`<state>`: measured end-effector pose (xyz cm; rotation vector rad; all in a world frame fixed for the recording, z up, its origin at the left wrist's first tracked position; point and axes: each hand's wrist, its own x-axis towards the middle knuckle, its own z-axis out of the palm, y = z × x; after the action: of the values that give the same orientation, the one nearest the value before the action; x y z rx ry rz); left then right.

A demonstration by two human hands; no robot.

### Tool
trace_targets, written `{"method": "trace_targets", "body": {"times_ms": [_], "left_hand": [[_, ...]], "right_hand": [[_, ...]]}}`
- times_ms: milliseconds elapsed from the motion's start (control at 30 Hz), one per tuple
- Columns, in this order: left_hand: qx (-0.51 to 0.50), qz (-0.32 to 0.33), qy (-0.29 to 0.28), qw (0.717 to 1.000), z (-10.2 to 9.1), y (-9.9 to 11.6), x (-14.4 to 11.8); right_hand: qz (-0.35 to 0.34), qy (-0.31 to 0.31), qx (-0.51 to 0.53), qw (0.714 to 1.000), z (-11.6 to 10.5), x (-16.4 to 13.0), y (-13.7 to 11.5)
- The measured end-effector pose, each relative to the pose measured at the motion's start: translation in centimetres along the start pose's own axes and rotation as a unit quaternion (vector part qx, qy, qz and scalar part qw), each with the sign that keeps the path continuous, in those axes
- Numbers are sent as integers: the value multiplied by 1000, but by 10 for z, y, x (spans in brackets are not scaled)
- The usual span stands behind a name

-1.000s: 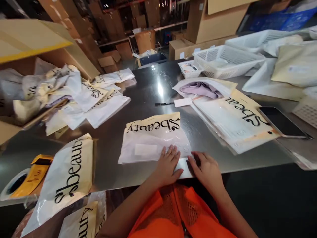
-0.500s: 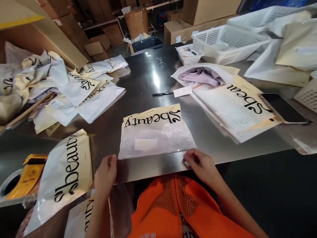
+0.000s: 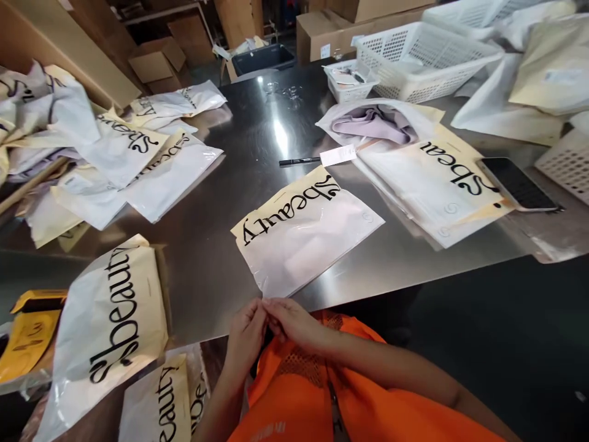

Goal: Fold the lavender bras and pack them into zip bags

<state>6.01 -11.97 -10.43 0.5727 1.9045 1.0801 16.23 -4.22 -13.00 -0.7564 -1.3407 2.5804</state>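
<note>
A flat white plastic garment bag [image 3: 313, 245] with a cream top strip and black "beauty" lettering lies askew on the metal table in front of me. Its near corner reaches my fingertips. My left hand [image 3: 247, 328] is closed in a pinch at that corner. Right beside it, my right hand [image 3: 294, 320] pinches the same corner, the fingers of both hands touching. Whatever small part they grip there is hidden by the fingers. Beyond the bag are a black pen [image 3: 299, 162] and a white tag [image 3: 338, 155].
Bags [image 3: 437, 190] are stacked at right, with one open bag showing lilac cloth [image 3: 372, 126]. A phone [image 3: 518, 184] and white baskets [image 3: 423, 61] stand nearby. At left are a bag pile [image 3: 170, 175], another lettered bag [image 3: 115, 313] and a yellow tape dispenser [image 3: 32, 334].
My right hand has come leftward from the bag's right corner to meet my left hand at the near left corner. The bag has turned, its right side swinging away from me.
</note>
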Motion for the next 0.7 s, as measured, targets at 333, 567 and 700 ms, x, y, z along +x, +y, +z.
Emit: {"method": "trace_targets", "body": {"times_ms": [333, 567, 700], "left_hand": [[17, -62, -104, 993, 4, -12, 4], [-85, -27, -66, 994, 19, -8, -6], [-103, -39, -42, 993, 20, -2, -15]], "right_hand": [[85, 43, 39, 995, -5, -34, 7], [28, 42, 26, 998, -6, -30, 5], [4, 51, 52, 997, -1, -27, 6]]}}
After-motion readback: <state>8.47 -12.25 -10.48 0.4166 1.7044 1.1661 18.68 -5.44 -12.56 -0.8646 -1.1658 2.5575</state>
